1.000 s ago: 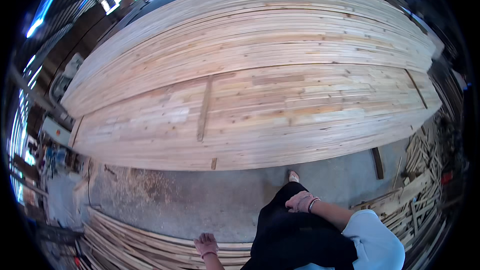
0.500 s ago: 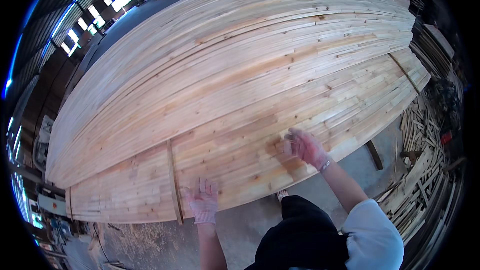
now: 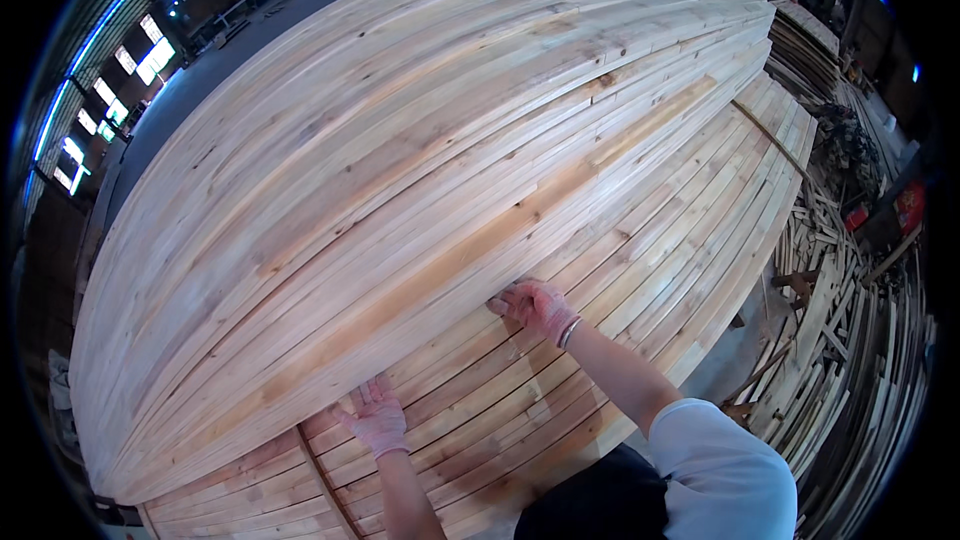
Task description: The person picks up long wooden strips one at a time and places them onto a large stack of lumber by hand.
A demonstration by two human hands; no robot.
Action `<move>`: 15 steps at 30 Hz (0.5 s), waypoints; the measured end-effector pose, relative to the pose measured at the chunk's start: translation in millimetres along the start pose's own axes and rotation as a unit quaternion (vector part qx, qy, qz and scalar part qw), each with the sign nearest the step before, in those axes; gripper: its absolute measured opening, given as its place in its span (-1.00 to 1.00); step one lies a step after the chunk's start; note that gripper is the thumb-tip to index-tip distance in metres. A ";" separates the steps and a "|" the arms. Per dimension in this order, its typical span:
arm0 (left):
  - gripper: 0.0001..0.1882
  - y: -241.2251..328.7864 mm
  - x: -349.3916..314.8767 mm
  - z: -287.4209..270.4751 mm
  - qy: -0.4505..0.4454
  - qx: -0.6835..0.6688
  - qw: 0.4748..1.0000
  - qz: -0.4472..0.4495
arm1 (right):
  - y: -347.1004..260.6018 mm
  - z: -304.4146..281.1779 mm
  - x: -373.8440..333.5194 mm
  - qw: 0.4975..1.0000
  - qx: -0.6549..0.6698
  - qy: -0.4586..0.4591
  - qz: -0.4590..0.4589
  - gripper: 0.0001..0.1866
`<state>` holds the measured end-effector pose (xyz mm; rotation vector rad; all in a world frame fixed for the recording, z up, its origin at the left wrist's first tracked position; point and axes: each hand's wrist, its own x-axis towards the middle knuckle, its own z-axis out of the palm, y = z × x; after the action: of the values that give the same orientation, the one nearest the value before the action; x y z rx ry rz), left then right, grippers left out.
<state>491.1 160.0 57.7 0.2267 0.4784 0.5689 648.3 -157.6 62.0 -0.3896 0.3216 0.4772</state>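
Note:
A tall stack of long pale boards [image 3: 420,200] rises across the view, with a lower layer of boards [image 3: 480,410] on my side of it. My left hand [image 3: 376,422], in a thin pinkish-white glove, has its fingers stretched out and apart against the stack's lower edge. Farther right, my gloved right hand [image 3: 540,310] is closed, its fingers bunched at the seam where the stack meets the lower boards. Whatever lies between those fingertips is hidden. Close to my left hand a narrow wooden strip [image 3: 325,480] crosses the lower boards.
Another narrow strip [image 3: 770,135] lies across the lower boards at the far right. Beyond them is a heap of scrap wood [image 3: 830,310], with red items [image 3: 908,205] near it. A grey floor [image 3: 215,90] runs behind the stack at the upper left.
Both hands have moved from above the lower boards up to the foot of the tall stack. My view has shifted closer to the boards.

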 end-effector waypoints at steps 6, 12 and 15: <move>-0.06 -0.8 -3.2 13.3 0.046 0.015 0.999 0.004 | 3.5 4.2 -5.3 0.999 -0.007 0.015 -0.028 -0.47; -0.06 -1.8 -20.7 33.8 0.105 0.039 0.994 0.003 | 3.9 0.6 -5.4 0.998 0.034 0.025 -0.041 -0.46; -0.10 2.3 -20.6 31.0 0.085 0.029 0.996 -0.004 | 2.6 -7.6 -3.9 0.998 0.025 0.059 -0.003 -0.52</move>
<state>490.1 147.9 93.0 0.2325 0.6607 0.5687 642.1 -160.3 56.1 -0.3707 0.4457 0.4404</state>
